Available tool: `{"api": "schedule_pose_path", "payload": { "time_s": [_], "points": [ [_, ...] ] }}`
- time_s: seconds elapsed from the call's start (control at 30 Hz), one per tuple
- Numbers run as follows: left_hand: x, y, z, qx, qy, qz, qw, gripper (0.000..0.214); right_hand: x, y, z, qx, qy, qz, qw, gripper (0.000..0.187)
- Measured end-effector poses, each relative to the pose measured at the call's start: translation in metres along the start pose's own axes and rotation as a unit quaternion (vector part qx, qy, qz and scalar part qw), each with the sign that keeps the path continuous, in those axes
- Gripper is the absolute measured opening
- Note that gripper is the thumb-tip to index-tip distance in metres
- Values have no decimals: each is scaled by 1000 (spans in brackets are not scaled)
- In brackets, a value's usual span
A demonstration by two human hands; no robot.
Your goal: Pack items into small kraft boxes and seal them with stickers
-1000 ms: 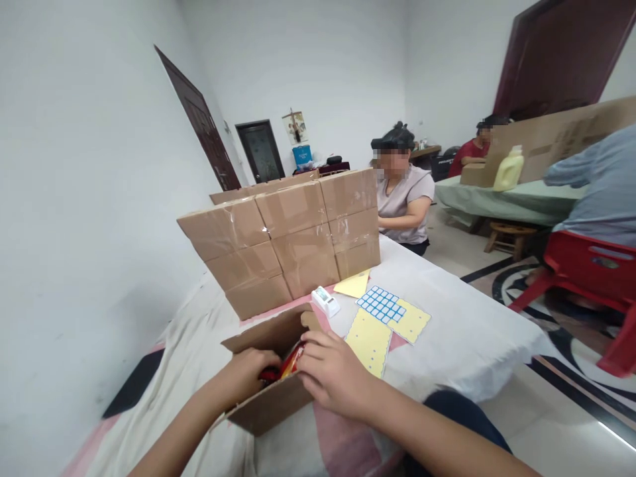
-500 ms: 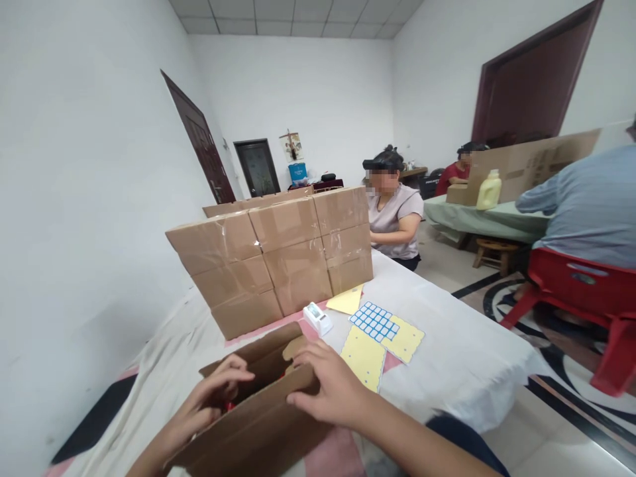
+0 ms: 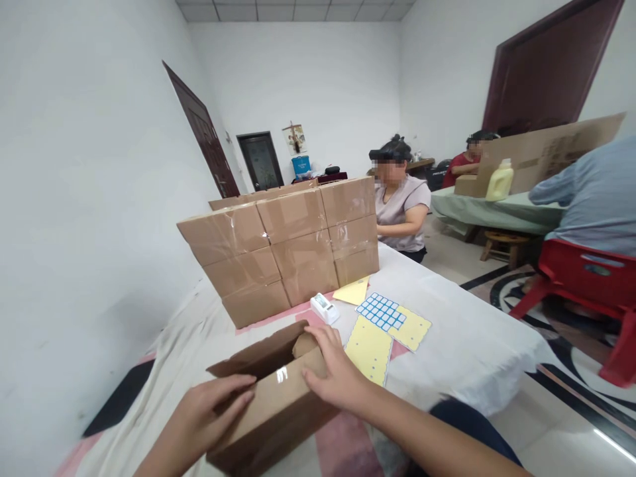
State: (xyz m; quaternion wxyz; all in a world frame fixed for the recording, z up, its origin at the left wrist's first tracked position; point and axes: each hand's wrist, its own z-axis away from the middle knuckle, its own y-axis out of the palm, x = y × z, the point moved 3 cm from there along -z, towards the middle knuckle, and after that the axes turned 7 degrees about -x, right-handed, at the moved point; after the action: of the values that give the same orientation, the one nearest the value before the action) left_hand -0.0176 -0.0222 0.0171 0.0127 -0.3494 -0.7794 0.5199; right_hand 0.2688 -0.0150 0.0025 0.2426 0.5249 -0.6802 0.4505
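Since the frame half a second ago, the near flap (image 3: 285, 391) of the cardboard box (image 3: 275, 437) has folded inward and now lies over part of the opening, a shiny patch showing on it. The left hand (image 3: 211, 407) has shifted from above the opening to the flap's left end; it is half open, thumb apart from the fingers, the tips touching the cardboard. The right hand (image 3: 338, 371) grips the box's right end, thumb on the near flap and fingers curled over the end flap (image 3: 304, 344). The far flap (image 3: 258, 358) stands raised.

The box is on a cloth-covered table (image 3: 467, 324), close to its near edge. Toward the table's far edge stands a stack of taped boxes (image 3: 285, 248). Between stack and box sits a white device (image 3: 324, 308). Yellow cards (image 3: 370, 348) lie between the stack and the near right corner, a blue grid (image 3: 381, 311) overlapping one of them. Beyond the table's right edge a co-worker (image 3: 405, 205) sits, hands hidden by the stack. Farther right, a yellow bottle (image 3: 499, 181) stands on a green-covered table (image 3: 489, 213).
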Motion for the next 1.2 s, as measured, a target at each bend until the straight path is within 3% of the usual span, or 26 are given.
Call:
{"api": "schedule_pose_path", "payload": {
  "time_s": [0.1, 0.2, 0.3, 0.5, 0.63, 0.73, 0.83, 0.97, 1.07, 1.2],
  "points": [
    [-20, 0, -8, -112, 107, -129, 979, 21, -14, 7, 0, -4, 32, -36, 999, 88],
    [-30, 2, -14, -173, 111, -242, 948, 39, -23, 9, -2, -15, 39, -72, 996, 94],
    [-30, 4, -15, -159, 107, -272, 943, 55, -23, 8, -5, -23, 35, -97, 994, 84],
    [-37, 9, -5, -79, 148, -214, 962, 34, -22, 6, -9, -53, 27, -76, 995, 34],
    [-51, 25, 2, -48, 123, -258, 957, 60, -22, 5, -8, -67, -20, -51, 996, 21],
    [-57, 41, 7, -51, 120, -293, 947, 74, -23, -3, -17, -50, -14, -62, 997, 13],
    [-53, 52, 10, -50, 120, -302, 944, 71, -39, -23, -46, -54, 67, -32, 996, 20],
    [-41, 56, 12, -38, 107, -279, 953, 68, -83, -48, -101, -72, 221, 54, 971, 22],
    [-38, 53, 12, -38, 108, -271, 956, 71, -118, -50, -131, -32, 292, 64, 954, 19],
    [-42, 47, 10, -44, 136, -285, 948, 75, -146, -37, -149, 15, 366, 68, 928, 14]
  ]
}}
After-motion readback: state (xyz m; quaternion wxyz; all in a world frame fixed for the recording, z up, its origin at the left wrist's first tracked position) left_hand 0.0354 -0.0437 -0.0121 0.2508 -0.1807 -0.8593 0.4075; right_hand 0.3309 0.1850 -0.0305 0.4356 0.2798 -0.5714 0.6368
